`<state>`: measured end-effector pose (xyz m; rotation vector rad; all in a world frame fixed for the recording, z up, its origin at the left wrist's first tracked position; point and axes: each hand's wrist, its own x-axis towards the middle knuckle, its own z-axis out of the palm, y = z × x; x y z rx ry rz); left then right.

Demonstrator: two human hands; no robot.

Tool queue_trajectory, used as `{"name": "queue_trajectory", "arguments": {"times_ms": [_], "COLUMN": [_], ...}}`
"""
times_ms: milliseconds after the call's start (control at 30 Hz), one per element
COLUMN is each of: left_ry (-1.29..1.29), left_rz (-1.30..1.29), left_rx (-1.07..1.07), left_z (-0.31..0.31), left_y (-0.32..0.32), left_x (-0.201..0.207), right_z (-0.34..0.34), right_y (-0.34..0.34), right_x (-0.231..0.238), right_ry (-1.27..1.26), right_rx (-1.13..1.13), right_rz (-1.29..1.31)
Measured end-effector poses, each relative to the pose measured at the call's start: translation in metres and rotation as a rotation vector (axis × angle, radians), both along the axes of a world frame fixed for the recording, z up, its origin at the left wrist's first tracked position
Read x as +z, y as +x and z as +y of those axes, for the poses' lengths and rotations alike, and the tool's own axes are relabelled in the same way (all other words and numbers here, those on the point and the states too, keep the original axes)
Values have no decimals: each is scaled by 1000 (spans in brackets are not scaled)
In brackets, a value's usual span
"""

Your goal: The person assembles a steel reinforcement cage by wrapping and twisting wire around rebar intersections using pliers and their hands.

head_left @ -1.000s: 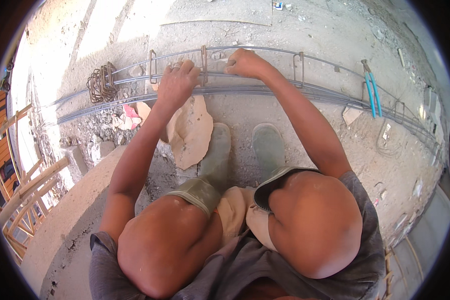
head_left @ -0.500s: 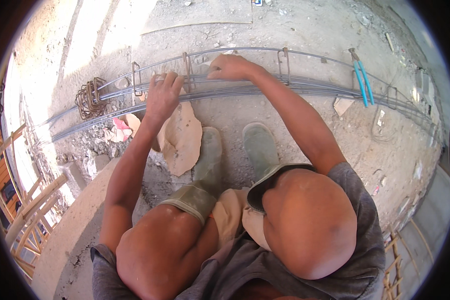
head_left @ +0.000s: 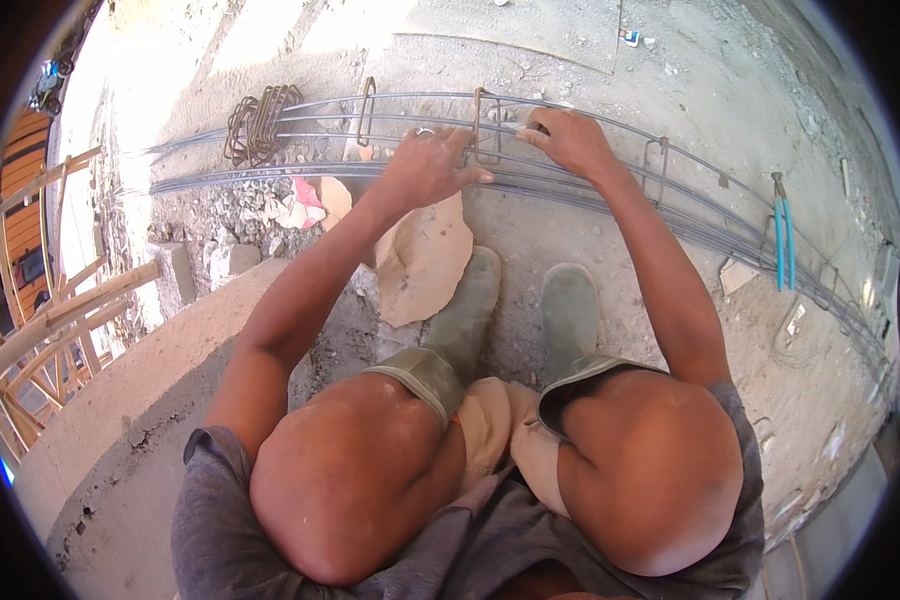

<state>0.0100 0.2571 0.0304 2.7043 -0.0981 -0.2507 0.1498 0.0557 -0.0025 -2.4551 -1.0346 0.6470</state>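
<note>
Long thin steel bars [head_left: 320, 118] run across the ground in front of me, with bent rectangular stirrups around some of them. My left hand [head_left: 432, 165] is at one rusty stirrup [head_left: 478, 110], its fingers against the side and the thumb by the lower corner, closed on it. To the right of that stirrup, my right hand [head_left: 570, 140] is over the bars with thumb and forefinger pinched. A small whitish piece [head_left: 515, 127] sticks out from its fingertips; its kind is too small to tell. Another stirrup [head_left: 367, 110] stands further left.
A bundle of stirrups [head_left: 255, 125] hangs at the bars' left end. Pincers with blue handles [head_left: 784, 235] lean on the bars at right. Torn brown paper [head_left: 425, 260] lies by my boots [head_left: 570, 310]. A curved concrete edge [head_left: 160, 360] and bamboo poles [head_left: 70, 310] are at left.
My left hand has moved right along the bars to the stirrup, its thumb now by the lower corner. My right hand has also shifted right of it. The whole view has swung left.
</note>
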Motion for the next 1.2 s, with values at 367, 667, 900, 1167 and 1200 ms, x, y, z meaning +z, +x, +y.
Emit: {"name": "queue_trajectory", "arguments": {"times_ms": [367, 667, 900, 1167, 1200], "left_ry": [-463, -1519, -1624, -1549, -1511], "left_rz": [-37, 48, 20, -36, -52], "left_rx": [462, 702, 616, 554, 575], "left_z": [-13, -19, -23, -24, -24], "left_y": [13, 11, 11, 14, 16], "left_x": [8, 55, 65, 52, 52], "right_z": [-21, 6, 2, 8, 10], "right_y": [2, -60, -75, -80, -82], "right_x": [82, 123, 107, 111, 110], "right_ry": [153, 231, 315, 446, 462], "right_rx": [-174, -115, -154, -345, -402], "right_rz": [-146, 28, 270, 1092, 1183]}}
